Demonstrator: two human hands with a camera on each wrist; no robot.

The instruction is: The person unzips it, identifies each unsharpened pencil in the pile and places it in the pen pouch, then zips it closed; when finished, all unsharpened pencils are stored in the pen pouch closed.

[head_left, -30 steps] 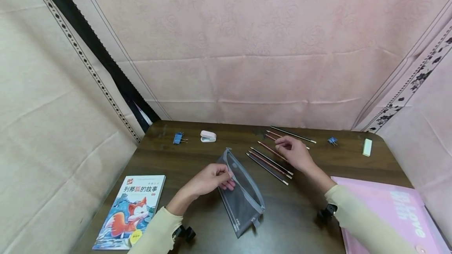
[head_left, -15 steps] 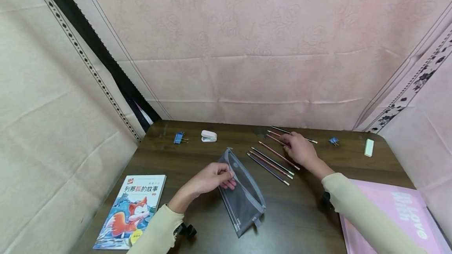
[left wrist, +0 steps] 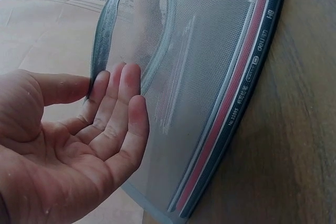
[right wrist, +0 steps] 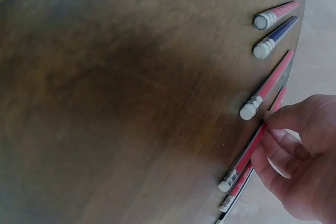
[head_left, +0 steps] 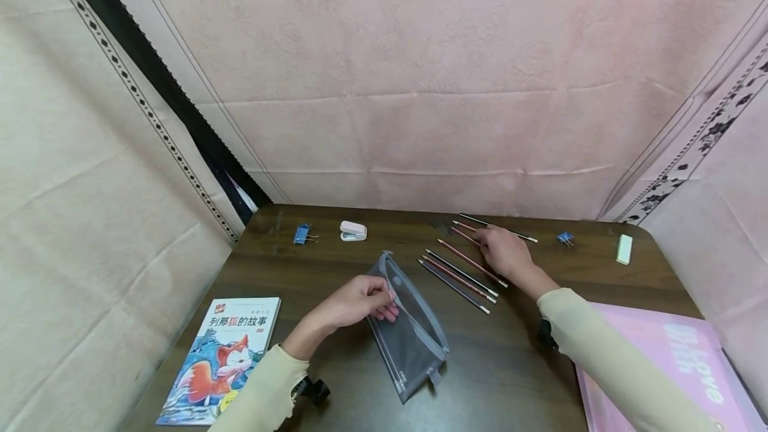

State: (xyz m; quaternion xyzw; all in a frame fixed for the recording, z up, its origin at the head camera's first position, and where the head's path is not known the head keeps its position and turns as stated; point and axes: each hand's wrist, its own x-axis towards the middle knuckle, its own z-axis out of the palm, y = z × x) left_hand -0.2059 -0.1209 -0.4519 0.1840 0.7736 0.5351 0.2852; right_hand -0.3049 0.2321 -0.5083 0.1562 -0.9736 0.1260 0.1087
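My left hand pinches the zippered edge of a grey mesh pencil case, whose mouth gapes. Through the mesh in the left wrist view, a red pencil and a dark pencil lie along one side of the case. At the back of the desk, my right hand has thumb and fingers around a red pencil, which lies close over the wood with its white eraser end free. Beside it is another red pencil, partly hidden by the fingers. More pencils lie in a slanted row between the hands.
A blue binder clip and a white stapler stand at the back left. Another blue clip and a pale eraser are at the back right. A picture book lies left, a pink folder right.
My right hand has moved slightly back and right, away from the middle pencil, and its fingers have come down onto a red pencil. The left hand stays at the case.
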